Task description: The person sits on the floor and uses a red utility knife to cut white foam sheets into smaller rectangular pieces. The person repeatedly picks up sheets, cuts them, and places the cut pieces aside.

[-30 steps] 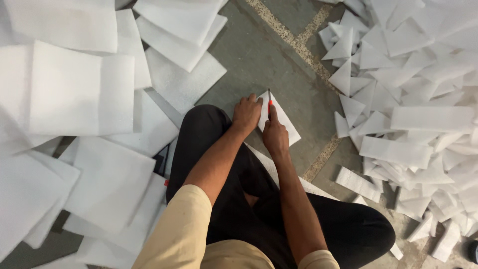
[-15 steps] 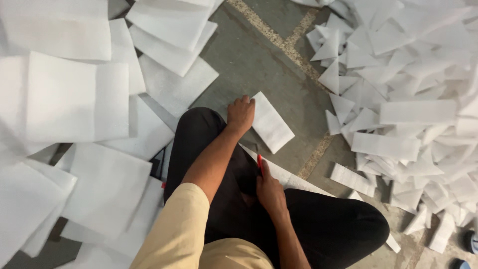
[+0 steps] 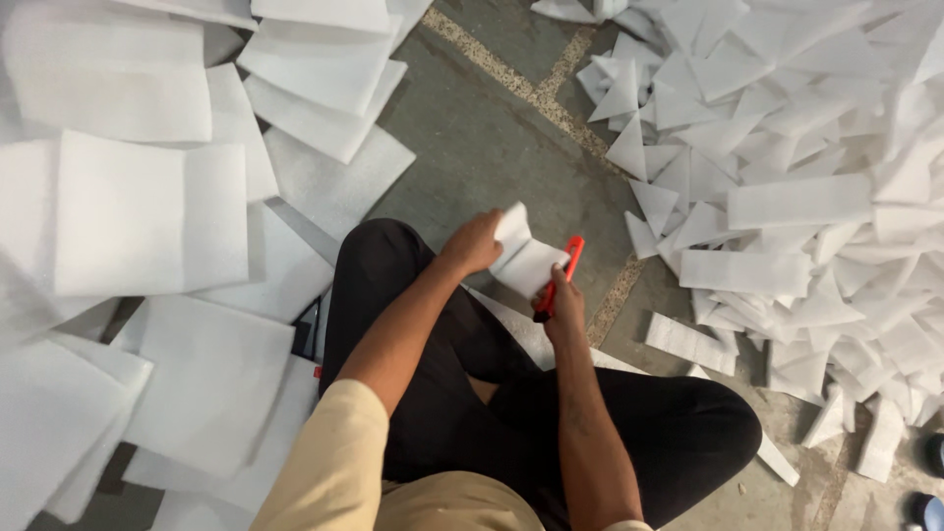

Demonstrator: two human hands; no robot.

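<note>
Head view, centre of frame: left hand (image 3: 475, 244) pinched shut on a small white foam piece (image 3: 524, 258), lifted off grey floor (image 3: 482, 138). Right hand (image 3: 563, 307) closed around red cutter (image 3: 560, 275), blade end touching piece's right edge. Likely mid-cut; next stroke wants foam held taut. No containers seen. Large foam sheets (image 3: 147, 216) left; cut-off scraps (image 3: 787, 177) heaped right.

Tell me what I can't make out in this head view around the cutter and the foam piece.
- Red cutter: blade tip hidden, head view, behind the right hand and the white foam piece.
- Left hand: fingertips hidden by the foam piece.
- Dark object by the left knee: mostly covered by foam sheets.
- Cut-piece pile: cut off by the right edge.
</note>
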